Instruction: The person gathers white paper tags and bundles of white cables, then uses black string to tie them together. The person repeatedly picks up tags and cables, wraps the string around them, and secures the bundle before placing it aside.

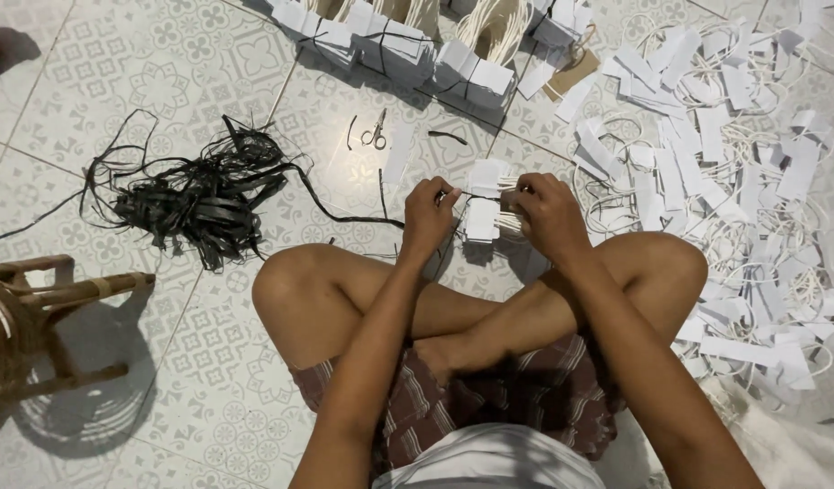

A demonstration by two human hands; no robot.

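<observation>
Head view: left hand (428,217) and right hand (549,214) are gripping a black strap (476,195) around a white paper bundle (486,201), fingers clenched.

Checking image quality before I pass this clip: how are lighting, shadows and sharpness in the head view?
Head view: even, soft light with no glare on the tiled floor; the wooden stool casts a soft shadow to its right; left hand, right hand and the white bundle look reasonably sharp; the loose white strips turn bright and lose detail.

Soft, even daylight fills the view. The stool (37,317) casts a faint shadow on the floor (209,380). Edges bend slightly; focus is sharp.
</observation>
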